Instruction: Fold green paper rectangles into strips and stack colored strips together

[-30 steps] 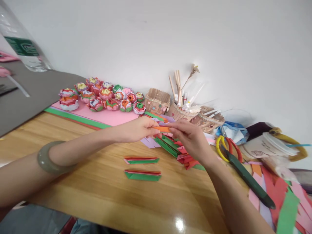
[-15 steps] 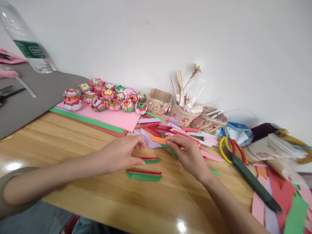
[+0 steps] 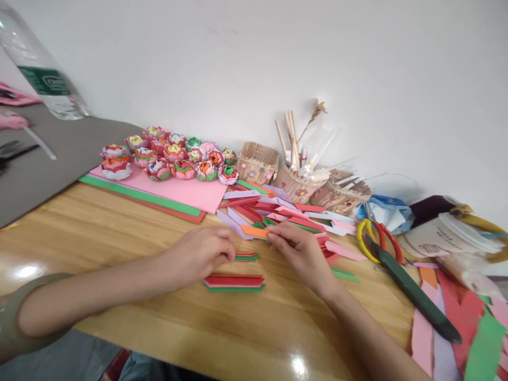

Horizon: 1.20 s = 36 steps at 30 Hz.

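My left hand (image 3: 204, 255) is closed at the left end of a small stack of folded paper strips (image 3: 246, 257), green at the bottom with red above. Its fingers hide that end of the stack. Closer to me lies a second stack of folded strips (image 3: 235, 283) in red, pink and green. With thumb and fingertips, my right hand (image 3: 299, 253) pinches the right end of an orange folded paper strip (image 3: 254, 232). Beneath and behind it spreads a loose heap of folded strips (image 3: 293, 210) in red, pink, purple and green.
Folded paper flowers (image 3: 174, 152) stand on pink sheets (image 3: 198, 194) at the back left. Decorated baskets (image 3: 257, 164) line the wall. To the right are scissors (image 3: 381, 241), a dark green cutting tool (image 3: 416, 293), a white tub (image 3: 448, 235) and flat paper strips (image 3: 484, 338).
My left thumb and fingers, apart before, have closed together at the far stack. The near stack now shows a broad red strip on top. My right hand keeps its pinch on the orange strip.
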Motion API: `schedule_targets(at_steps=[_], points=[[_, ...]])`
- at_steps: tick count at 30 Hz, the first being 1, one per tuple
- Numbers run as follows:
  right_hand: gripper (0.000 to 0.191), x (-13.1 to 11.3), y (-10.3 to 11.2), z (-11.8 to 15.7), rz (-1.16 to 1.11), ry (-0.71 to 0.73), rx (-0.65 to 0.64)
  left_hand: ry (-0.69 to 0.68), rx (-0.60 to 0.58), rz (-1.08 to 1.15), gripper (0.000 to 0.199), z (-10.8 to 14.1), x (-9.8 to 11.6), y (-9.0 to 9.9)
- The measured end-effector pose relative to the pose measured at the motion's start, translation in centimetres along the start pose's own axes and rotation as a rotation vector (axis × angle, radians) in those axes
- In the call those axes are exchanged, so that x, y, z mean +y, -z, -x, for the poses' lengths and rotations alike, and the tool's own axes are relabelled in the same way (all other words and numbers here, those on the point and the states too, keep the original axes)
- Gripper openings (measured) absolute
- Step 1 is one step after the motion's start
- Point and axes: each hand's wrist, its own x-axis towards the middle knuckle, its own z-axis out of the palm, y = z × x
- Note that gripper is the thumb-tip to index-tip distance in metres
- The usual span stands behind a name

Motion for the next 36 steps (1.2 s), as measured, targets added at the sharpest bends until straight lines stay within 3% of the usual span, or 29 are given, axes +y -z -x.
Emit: schedule_targets(at_steps=[8, 17, 22, 27, 36], points=[[0.021, 0.3, -0.1, 0.1, -0.062, -0.112, 0.093, -0.09, -0.038, -0.242, 0.02, 0.2, 0.3, 0.0], [0.026, -1.1, 0.0, 0.4, -0.239, -0.242, 0.152, -0.012, -0.019, -0.258, 0.041, -0.3, 0.9, 0.0], [0.028, -2.4, 0.2, 0.6, -0.36, -0.301, 0.154, 0.155, 0.106, -0.065, 0.028, -0.9, 0.0, 0.6], [0.028, -2.7, -0.5, 0.7, -0.526, -0.345, 0.179, 0.286, 0.279, 0.314, 0.018, -1.5, -0.8, 1.3], [0.032, -2.6, -3.5, 0.8, -0.85, -0.389, 0.239, 0.318, 0.498, 0.941, 0.025, -3.9, 2.6, -0.2]])
